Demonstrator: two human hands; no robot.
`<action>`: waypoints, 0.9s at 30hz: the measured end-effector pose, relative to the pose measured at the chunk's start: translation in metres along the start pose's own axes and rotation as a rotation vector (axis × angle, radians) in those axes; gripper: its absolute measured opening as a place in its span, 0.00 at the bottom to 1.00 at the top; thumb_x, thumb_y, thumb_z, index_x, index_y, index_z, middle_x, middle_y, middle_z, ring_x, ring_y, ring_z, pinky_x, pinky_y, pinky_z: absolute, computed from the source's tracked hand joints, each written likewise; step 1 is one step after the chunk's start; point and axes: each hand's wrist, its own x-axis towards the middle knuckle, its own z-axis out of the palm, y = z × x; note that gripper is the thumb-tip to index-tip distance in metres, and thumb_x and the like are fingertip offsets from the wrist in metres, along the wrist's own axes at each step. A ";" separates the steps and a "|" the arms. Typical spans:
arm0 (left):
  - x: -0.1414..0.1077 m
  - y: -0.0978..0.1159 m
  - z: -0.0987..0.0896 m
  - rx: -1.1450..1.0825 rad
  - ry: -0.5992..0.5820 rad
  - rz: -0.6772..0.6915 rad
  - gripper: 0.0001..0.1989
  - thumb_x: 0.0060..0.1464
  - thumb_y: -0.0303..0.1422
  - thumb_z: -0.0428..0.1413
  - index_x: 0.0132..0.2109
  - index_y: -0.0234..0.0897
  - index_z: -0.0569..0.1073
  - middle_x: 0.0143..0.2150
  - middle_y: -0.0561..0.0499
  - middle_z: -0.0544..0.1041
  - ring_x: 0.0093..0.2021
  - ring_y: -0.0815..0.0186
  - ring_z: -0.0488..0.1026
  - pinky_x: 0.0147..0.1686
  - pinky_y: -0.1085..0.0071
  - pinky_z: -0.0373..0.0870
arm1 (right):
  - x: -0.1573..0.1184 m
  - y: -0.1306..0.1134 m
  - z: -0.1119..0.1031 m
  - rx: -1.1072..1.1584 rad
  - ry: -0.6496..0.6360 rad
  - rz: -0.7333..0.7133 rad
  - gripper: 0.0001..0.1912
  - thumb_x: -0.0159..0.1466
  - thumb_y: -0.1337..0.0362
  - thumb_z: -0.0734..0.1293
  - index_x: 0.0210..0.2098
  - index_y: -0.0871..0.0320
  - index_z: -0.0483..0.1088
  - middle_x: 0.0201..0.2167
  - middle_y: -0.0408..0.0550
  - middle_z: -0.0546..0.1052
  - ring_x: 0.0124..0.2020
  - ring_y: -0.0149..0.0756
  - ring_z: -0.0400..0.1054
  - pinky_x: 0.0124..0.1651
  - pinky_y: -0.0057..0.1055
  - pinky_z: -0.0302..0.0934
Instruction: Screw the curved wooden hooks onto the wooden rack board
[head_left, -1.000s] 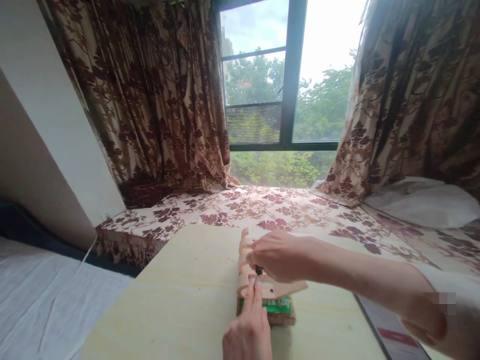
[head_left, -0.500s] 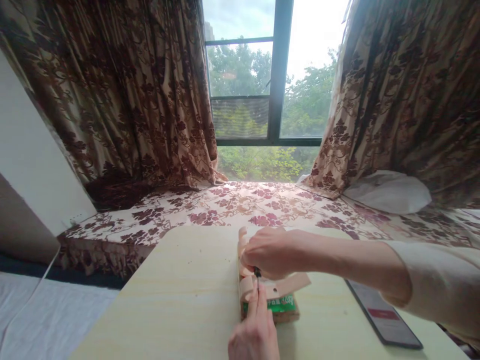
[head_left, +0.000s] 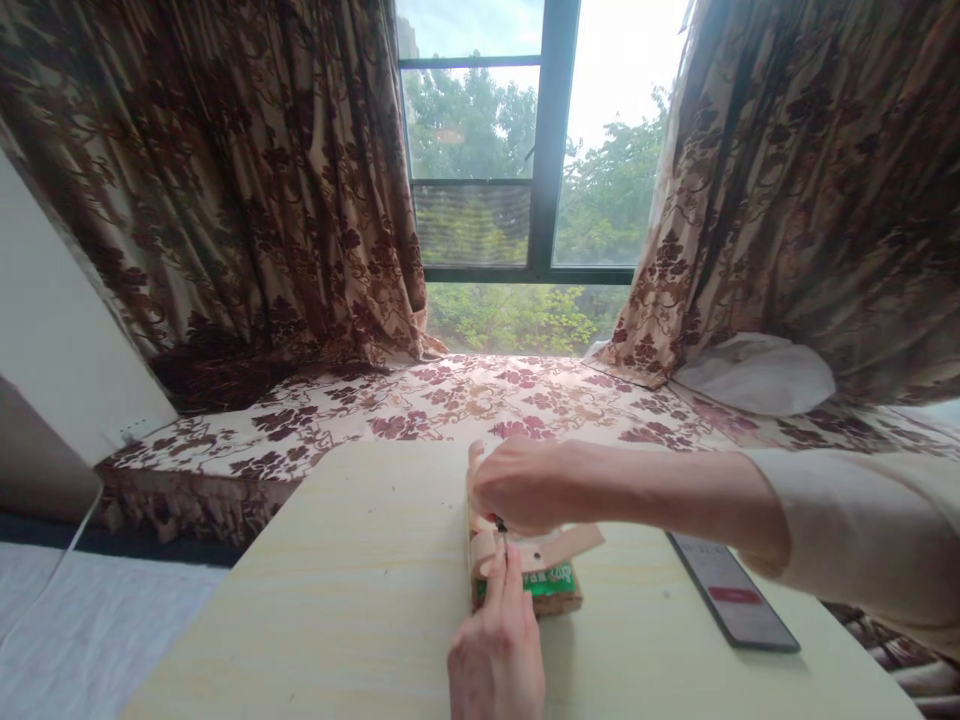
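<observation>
My right hand [head_left: 521,485] is closed around the dark handle of a thin metal tool [head_left: 502,524], most of it hidden in the fist. The tool points down toward my left fingertips. My left hand [head_left: 496,630] reaches up from below, its fingers pressed together on a beige strap [head_left: 566,547], which looks like leather, close to the tool's tip. The strap has a small dark hole and curls at its left part; its right end sticks out free. Beneath it lies a green packet [head_left: 551,580] with white lettering, on a brown block [head_left: 562,602].
The work stands on a pale wooden table [head_left: 337,590]. A phone [head_left: 735,590] with a lit screen lies at the right, under my forearm. Behind the table, a ledge with flowered cloth [head_left: 450,400] runs below the window. A white bag [head_left: 757,375] rests there at the right.
The view has shifted, so everything sits slightly further left and higher. Both hands keep the same grip at the strap, and the right hand still holds the tool.
</observation>
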 end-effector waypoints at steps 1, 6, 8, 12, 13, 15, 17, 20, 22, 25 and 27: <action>0.000 -0.001 0.000 -0.011 -0.013 0.018 0.24 0.60 0.24 0.38 0.62 0.39 0.59 0.63 0.45 0.62 0.51 0.65 0.73 0.43 0.73 0.73 | 0.002 -0.001 0.000 0.001 -0.001 -0.013 0.09 0.54 0.71 0.65 0.33 0.64 0.77 0.30 0.55 0.78 0.29 0.36 0.69 0.25 0.28 0.53; -0.001 -0.004 -0.003 -0.038 -0.041 0.018 0.24 0.60 0.25 0.37 0.63 0.37 0.58 0.63 0.43 0.61 0.51 0.64 0.73 0.43 0.71 0.73 | 0.001 -0.003 0.000 0.056 -0.030 0.125 0.13 0.56 0.64 0.64 0.35 0.65 0.77 0.31 0.57 0.78 0.30 0.39 0.70 0.26 0.30 0.55; 0.000 -0.004 -0.003 -0.036 -0.049 0.022 0.24 0.60 0.26 0.37 0.63 0.36 0.57 0.63 0.42 0.61 0.48 0.63 0.75 0.43 0.70 0.73 | -0.003 -0.003 0.000 0.037 -0.036 0.124 0.11 0.56 0.65 0.65 0.35 0.63 0.77 0.30 0.55 0.79 0.29 0.38 0.70 0.26 0.30 0.54; 0.000 -0.005 -0.003 -0.012 -0.059 0.018 0.25 0.60 0.26 0.38 0.63 0.38 0.56 0.64 0.44 0.60 0.46 0.63 0.76 0.41 0.69 0.74 | -0.007 0.000 0.003 -0.023 0.008 0.047 0.09 0.53 0.72 0.65 0.32 0.63 0.77 0.28 0.55 0.78 0.28 0.37 0.70 0.25 0.29 0.53; 0.000 -0.005 -0.002 -0.007 -0.061 0.020 0.25 0.60 0.26 0.38 0.63 0.39 0.56 0.63 0.45 0.60 0.46 0.63 0.75 0.41 0.70 0.74 | -0.007 0.002 0.005 -0.024 0.017 0.045 0.09 0.53 0.73 0.65 0.32 0.64 0.77 0.28 0.55 0.78 0.28 0.37 0.70 0.25 0.29 0.53; 0.000 -0.005 0.000 0.015 -0.056 0.016 0.25 0.60 0.26 0.39 0.63 0.41 0.56 0.63 0.46 0.61 0.46 0.64 0.75 0.39 0.72 0.74 | -0.005 0.005 0.008 -0.009 0.006 0.063 0.09 0.53 0.73 0.65 0.32 0.64 0.77 0.28 0.56 0.78 0.28 0.37 0.70 0.25 0.28 0.54; -0.001 -0.004 0.003 0.048 -0.024 0.004 0.25 0.60 0.25 0.38 0.63 0.44 0.56 0.63 0.49 0.60 0.45 0.65 0.76 0.38 0.72 0.75 | -0.004 0.006 0.010 0.034 -0.038 0.100 0.10 0.53 0.71 0.66 0.34 0.64 0.77 0.29 0.56 0.79 0.30 0.38 0.71 0.26 0.28 0.55; -0.002 -0.002 0.007 0.089 0.040 -0.006 0.26 0.59 0.24 0.38 0.62 0.46 0.57 0.64 0.50 0.59 0.42 0.65 0.77 0.37 0.71 0.75 | -0.007 0.004 0.009 0.077 -0.071 0.159 0.12 0.53 0.68 0.66 0.36 0.63 0.77 0.31 0.56 0.79 0.31 0.39 0.71 0.28 0.29 0.56; -0.002 -0.001 0.008 0.098 0.052 -0.011 0.26 0.59 0.24 0.39 0.62 0.47 0.58 0.63 0.51 0.61 0.41 0.65 0.77 0.35 0.71 0.76 | -0.009 0.001 0.008 0.071 -0.060 0.183 0.12 0.54 0.68 0.65 0.36 0.63 0.77 0.31 0.57 0.79 0.32 0.39 0.72 0.29 0.29 0.57; -0.002 -0.005 0.011 0.081 0.070 -0.012 0.26 0.59 0.24 0.39 0.61 0.49 0.59 0.61 0.54 0.64 0.46 0.65 0.76 0.36 0.73 0.75 | -0.009 -0.002 0.011 0.060 -0.019 0.165 0.11 0.54 0.68 0.66 0.35 0.62 0.77 0.29 0.56 0.79 0.32 0.38 0.72 0.31 0.29 0.59; -0.005 -0.012 0.016 0.054 0.092 0.021 0.26 0.58 0.24 0.40 0.61 0.49 0.60 0.62 0.56 0.63 0.52 0.66 0.72 0.41 0.76 0.74 | -0.009 -0.001 0.015 0.055 0.014 0.142 0.10 0.53 0.68 0.66 0.34 0.62 0.77 0.28 0.56 0.78 0.32 0.38 0.71 0.31 0.29 0.59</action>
